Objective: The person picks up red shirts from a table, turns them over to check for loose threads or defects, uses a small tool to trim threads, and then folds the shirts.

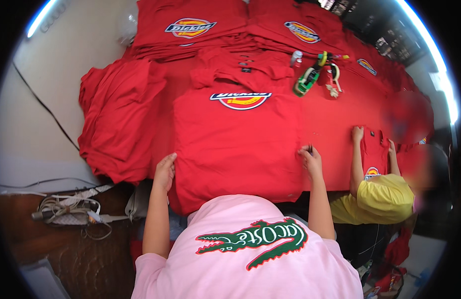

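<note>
A red T-shirt (235, 144) with a printed logo on its chest lies in front of me. Its collar points away and its lower end hangs over the table's near edge toward my lap. My left hand (165, 172) pinches the shirt's left side. At the opposite side, my right hand (311, 162) is closed around a small dark tool (310, 148), whose kind I cannot make out, with its fingers against the shirt's edge.
Stacked red shirts (190, 30) line the table's far side, and a loose red heap (118, 114) lies left. A green-and-yellow tape dispenser (310, 74) and a small can (296, 59) stand beyond. Rightward, a co-worker in yellow (385, 197) holds another red shirt (375, 154). Cables (73, 209) lie lower left.
</note>
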Demonstrator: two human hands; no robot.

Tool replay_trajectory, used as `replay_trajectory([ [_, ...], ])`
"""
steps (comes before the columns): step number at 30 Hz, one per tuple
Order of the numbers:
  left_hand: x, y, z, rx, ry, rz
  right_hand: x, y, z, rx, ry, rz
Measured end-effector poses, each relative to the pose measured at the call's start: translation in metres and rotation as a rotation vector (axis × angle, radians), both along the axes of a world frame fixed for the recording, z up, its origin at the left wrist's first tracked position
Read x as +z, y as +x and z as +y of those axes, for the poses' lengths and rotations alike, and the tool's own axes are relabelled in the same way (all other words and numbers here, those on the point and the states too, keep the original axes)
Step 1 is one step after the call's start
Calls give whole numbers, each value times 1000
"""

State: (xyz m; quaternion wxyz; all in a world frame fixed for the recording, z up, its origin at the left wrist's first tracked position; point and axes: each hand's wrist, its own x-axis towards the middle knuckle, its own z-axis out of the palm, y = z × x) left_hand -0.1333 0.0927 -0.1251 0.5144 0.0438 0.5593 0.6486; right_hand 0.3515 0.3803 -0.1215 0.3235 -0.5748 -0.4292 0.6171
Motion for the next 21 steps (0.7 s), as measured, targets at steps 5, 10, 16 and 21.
replay_trajectory([
  [5, -1, -28, 83, 77, 113, 42, -6, -54, 57, -117, 360, -314],
  [10, 4, -37, 110, 22, 60, 5, 6, -62, 83, -157, 68, -147],
  [16, 13, -53, 128, -114, 143, -69, 35, -49, 91, -87, -95, 125],
  [21, 24, -69, 169, -201, 152, -106, 36, -73, 117, -64, -87, 106],
])
